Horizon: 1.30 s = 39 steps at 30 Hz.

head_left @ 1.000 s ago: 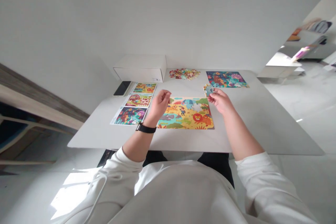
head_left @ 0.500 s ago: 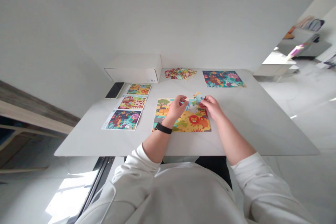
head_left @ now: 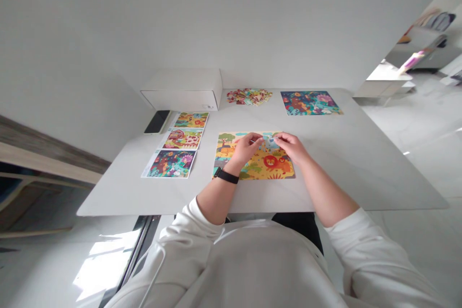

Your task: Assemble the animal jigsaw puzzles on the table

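A yellow jigsaw puzzle (head_left: 274,171) with lions, trees and other animals lies flat before me on the table. Over its upper middle is my left hand (head_left: 247,148), a black band on its wrist, with thumb and fingertips pinched together; what they hold, if anything, is too small to make out. At the puzzle's upper right, my right hand (head_left: 293,147) pinches the edge of a light-blue puzzle piece (head_left: 270,142). That piece sits between both sets of fingertips, low against the puzzle. My fingers partly cover it, so whether it lies fully flat cannot be told.
Behind the puzzle is a pile of loose pieces (head_left: 249,96). A dark-blue puzzle (head_left: 310,103) lies at the back right. At left are several picture cards (head_left: 171,163), a phone (head_left: 157,121) and a white box (head_left: 180,99) against the wall.
My right hand has brought the light-blue piece down and toward me, over the pale gap that showed in the puzzle. My left fingertips have come closer to it.
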Each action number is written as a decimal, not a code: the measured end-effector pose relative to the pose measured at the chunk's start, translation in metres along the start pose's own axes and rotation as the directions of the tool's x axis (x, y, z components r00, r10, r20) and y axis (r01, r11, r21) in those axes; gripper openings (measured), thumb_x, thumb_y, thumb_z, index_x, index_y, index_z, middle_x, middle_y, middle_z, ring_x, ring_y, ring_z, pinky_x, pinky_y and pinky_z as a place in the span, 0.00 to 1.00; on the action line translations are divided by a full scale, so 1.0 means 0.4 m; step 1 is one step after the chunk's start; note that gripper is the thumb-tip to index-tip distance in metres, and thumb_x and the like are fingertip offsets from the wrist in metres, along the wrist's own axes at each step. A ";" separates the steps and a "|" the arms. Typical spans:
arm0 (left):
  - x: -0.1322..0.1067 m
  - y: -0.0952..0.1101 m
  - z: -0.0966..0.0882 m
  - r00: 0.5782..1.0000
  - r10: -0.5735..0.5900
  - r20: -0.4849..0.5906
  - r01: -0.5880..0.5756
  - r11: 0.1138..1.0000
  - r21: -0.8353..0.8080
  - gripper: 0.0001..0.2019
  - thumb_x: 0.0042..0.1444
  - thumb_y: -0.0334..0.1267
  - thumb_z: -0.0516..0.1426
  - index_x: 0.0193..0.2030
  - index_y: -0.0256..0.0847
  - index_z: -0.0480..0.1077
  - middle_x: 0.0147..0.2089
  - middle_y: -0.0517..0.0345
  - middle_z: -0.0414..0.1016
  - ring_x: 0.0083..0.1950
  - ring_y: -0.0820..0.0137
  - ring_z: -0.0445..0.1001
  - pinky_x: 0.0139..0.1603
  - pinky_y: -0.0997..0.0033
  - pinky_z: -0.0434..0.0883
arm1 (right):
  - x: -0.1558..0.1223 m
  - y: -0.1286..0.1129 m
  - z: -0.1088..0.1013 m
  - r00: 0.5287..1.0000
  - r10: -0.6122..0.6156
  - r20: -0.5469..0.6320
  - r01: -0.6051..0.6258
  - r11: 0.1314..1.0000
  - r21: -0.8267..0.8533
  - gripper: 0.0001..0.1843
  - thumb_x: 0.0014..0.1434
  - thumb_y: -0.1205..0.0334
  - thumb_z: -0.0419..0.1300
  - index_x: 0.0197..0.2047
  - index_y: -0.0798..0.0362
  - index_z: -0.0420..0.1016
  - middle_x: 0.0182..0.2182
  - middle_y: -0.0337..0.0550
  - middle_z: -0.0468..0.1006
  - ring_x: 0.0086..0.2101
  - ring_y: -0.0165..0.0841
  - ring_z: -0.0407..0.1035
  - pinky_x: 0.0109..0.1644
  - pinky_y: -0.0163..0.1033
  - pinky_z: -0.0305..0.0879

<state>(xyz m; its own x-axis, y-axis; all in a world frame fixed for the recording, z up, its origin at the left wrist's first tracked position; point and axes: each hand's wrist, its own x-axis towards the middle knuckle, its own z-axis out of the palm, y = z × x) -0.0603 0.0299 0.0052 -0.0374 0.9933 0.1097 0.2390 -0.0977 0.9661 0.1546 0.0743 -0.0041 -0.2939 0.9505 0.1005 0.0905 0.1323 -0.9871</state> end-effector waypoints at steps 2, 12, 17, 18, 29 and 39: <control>-0.004 0.003 0.001 0.999 -0.002 0.051 0.001 1.000 0.005 0.13 0.63 0.47 0.64 0.44 0.38 0.81 0.35 0.57 0.80 0.32 0.73 0.72 0.34 0.74 0.68 | -0.002 0.000 -0.001 0.999 -0.039 0.020 0.039 0.999 -0.020 0.25 0.56 0.37 0.72 0.45 0.49 0.83 0.36 0.41 0.83 0.35 0.35 0.73 0.41 0.41 0.70; -0.006 0.013 0.004 0.990 -0.127 0.062 0.127 0.992 0.003 0.11 0.59 0.45 0.64 0.35 0.39 0.78 0.25 0.63 0.72 0.25 0.75 0.64 0.27 0.74 0.59 | 0.005 0.020 0.000 0.967 -0.246 -0.070 0.231 0.958 -0.173 0.26 0.64 0.39 0.67 0.56 0.46 0.75 0.39 0.42 0.81 0.36 0.36 0.75 0.40 0.42 0.75; 0.000 0.009 0.003 0.967 -0.255 -0.002 0.247 0.939 -0.239 0.12 0.61 0.47 0.64 0.33 0.41 0.74 0.22 0.66 0.65 0.20 0.77 0.60 0.23 0.75 0.57 | -0.010 -0.002 0.003 0.872 -0.489 0.008 0.442 0.781 -0.442 0.20 0.63 0.53 0.70 0.56 0.44 0.75 0.54 0.50 0.80 0.52 0.45 0.77 0.53 0.51 0.79; 0.000 0.010 0.003 0.964 -0.267 0.003 0.256 0.919 -0.299 0.13 0.60 0.47 0.65 0.33 0.41 0.73 0.23 0.66 0.66 0.21 0.78 0.61 0.23 0.76 0.57 | -0.013 -0.008 0.005 0.845 -0.532 0.047 0.485 0.728 -0.484 0.19 0.63 0.56 0.70 0.56 0.44 0.75 0.56 0.51 0.79 0.56 0.47 0.76 0.58 0.54 0.78; -0.006 0.019 0.013 0.958 -0.283 0.038 0.270 0.851 -0.450 0.15 0.58 0.45 0.68 0.30 0.40 0.70 0.26 0.65 0.66 0.22 0.80 0.62 0.21 0.78 0.57 | -0.023 -0.033 0.012 0.790 -0.602 0.120 0.520 0.552 -0.652 0.16 0.64 0.66 0.67 0.55 0.44 0.78 0.59 0.52 0.79 0.61 0.51 0.72 0.69 0.62 0.70; 0.011 -0.001 -0.005 0.974 -0.113 -0.197 0.112 0.994 -0.018 0.09 0.68 0.42 0.59 0.49 0.41 0.76 0.35 0.59 0.75 0.32 0.73 0.71 0.35 0.74 0.68 | -0.008 -0.017 -0.027 0.873 -0.460 0.162 0.468 0.698 -0.542 0.19 0.62 0.64 0.67 0.57 0.44 0.80 0.59 0.52 0.78 0.58 0.48 0.76 0.66 0.57 0.75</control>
<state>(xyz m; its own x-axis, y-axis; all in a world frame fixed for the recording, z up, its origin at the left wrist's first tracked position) -0.0626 0.0341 0.0058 -0.2551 0.9659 0.0435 0.2155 0.0129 0.9764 0.1651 0.0732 0.0036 -0.4522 0.7233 0.5218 0.4411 0.6899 -0.5740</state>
